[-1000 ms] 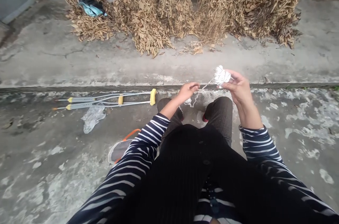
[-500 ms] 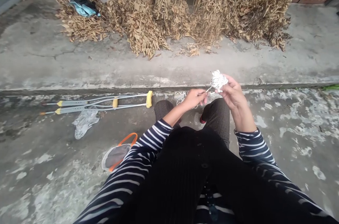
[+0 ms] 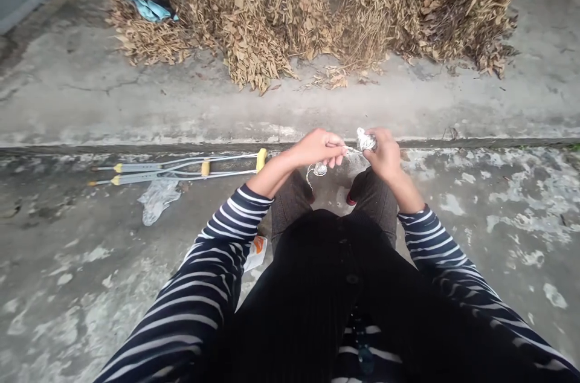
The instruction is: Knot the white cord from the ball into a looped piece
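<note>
I sit on concrete with my knees drawn up, both arms in striped sleeves. My right hand (image 3: 385, 152) is closed round a small white ball of string (image 3: 365, 140), most of it hidden by the fingers. My left hand (image 3: 319, 147) pinches the strand that runs to the ball, close beside it. A loose loop of the same white string (image 3: 318, 169) hangs under my left hand, between my knees.
A pair of metal crutches with yellow pads (image 3: 181, 168) lies on the ground to the left, with a crumpled clear plastic bag (image 3: 157, 199) below them. Bundles of dried brown plants (image 3: 312, 8) line the raised step ahead. A blue cloth (image 3: 151, 7) lies on the leftmost bundle.
My hands have come down and closer together. The ball, earlier held up and showing in my right fingertips, is now mostly covered by that hand. The left hand has shifted right toward it.
</note>
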`<state>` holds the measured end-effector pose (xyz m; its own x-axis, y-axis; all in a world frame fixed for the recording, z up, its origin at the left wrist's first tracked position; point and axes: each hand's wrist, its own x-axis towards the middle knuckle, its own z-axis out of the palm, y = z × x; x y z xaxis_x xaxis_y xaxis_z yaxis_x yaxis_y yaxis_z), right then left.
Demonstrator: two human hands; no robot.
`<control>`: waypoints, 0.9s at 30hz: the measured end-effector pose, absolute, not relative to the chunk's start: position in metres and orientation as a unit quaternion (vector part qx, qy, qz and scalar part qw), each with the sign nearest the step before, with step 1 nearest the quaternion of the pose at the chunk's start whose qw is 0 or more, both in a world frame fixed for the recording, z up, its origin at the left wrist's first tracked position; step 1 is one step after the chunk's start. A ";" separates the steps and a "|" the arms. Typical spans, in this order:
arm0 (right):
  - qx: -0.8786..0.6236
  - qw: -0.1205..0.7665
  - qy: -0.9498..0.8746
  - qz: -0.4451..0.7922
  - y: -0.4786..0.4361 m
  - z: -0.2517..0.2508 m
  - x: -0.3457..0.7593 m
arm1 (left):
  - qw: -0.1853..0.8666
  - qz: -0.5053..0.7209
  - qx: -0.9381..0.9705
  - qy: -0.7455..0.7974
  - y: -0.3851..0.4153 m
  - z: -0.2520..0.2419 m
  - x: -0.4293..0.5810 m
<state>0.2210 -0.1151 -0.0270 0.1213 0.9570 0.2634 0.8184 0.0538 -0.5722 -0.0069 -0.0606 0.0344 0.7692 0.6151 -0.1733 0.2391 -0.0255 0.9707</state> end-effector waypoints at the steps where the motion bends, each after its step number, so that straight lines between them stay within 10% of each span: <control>1: -0.676 0.302 -0.662 0.117 -0.116 -0.025 0.222 | 0.618 0.159 0.705 0.310 -0.052 0.038 -0.006; 13: -0.554 0.361 -0.576 0.481 -0.126 -0.001 0.231 | 0.575 0.225 0.714 0.330 -0.007 0.039 0.019; 19: -0.722 0.265 -0.600 0.220 -0.110 0.010 0.256 | 0.684 0.098 0.693 0.207 -0.022 0.045 -0.005; 23: -0.683 0.430 -0.589 0.041 -0.102 0.033 0.264 | 0.750 0.032 0.622 0.225 -0.055 0.008 -0.016; 27: -0.570 0.550 -0.596 0.130 -0.100 0.062 0.249 | 0.756 0.062 0.571 0.314 -0.073 -0.041 -0.002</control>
<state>0.2490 -0.1004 0.0625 0.2545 0.8234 0.5072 0.5363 0.3163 -0.7825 -0.0024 -0.0732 -0.0406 0.7956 0.4511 -0.4044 0.2649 0.3412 0.9019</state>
